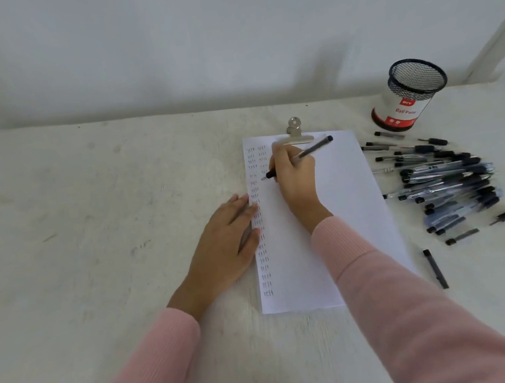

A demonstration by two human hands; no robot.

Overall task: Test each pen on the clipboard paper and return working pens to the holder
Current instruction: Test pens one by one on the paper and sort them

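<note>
- Pen (313, 149) is gripped in the curled fingers of the right hand (295, 171) over the upper left part of the paper (348, 205). Its tip is pointed left and its rear end is raised toward the metal clip (296, 131).
- Left hand (228, 242) is laid flat, fingers straight, on the table (88, 211), with its fingertips resting on the paper's left edge.
- A slim grey barrel with a black grip and a black end cap is seen on the pen.
- Short handwritten marks are set in one long column down the paper's left side, and a shorter second column is begun beside it.
- A pile of pens (446, 177) is spread just right of the paper, and a black mesh holder (409, 95) with a red-and-white label is stood beyond it.
- Whether the tip is touching the paper cannot be told, and part of the barrel is hidden by the fingers.
- Some marks are covered by the left hand, and the writing is too blurred to be read.
</note>
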